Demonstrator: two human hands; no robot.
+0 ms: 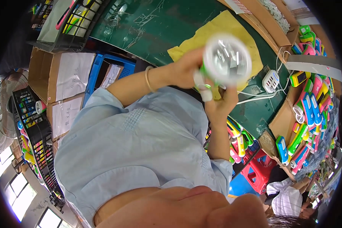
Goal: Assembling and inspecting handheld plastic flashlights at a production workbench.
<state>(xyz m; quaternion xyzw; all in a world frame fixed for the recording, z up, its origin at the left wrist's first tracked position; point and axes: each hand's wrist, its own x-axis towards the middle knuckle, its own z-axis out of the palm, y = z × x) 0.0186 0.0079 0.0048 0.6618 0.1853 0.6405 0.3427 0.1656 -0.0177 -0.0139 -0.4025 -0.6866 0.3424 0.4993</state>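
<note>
A flashlight [228,59] with a round clear lens and white rim is held up over the table, lens facing me, slightly blurred. Bits of green show behind its rim. My left hand [188,65] wraps around the left side of its head. Below the rim, the fingers of my right hand [222,103] close on its lower part; most of the body is hidden behind the head. Something white, perhaps a wrap on a finger, shows between the hands. Under them a yellow sheet [201,34] lies on the green tabletop [148,28].
A white power strip [271,81] with cables sits right of the sheet. Many colourful flashlights [311,110] fill cardboard at the right. Black crates [34,133], a blue crate [91,76] and a fan [7,102] stand left. Red stools [258,171] and another person [287,199] are lower right.
</note>
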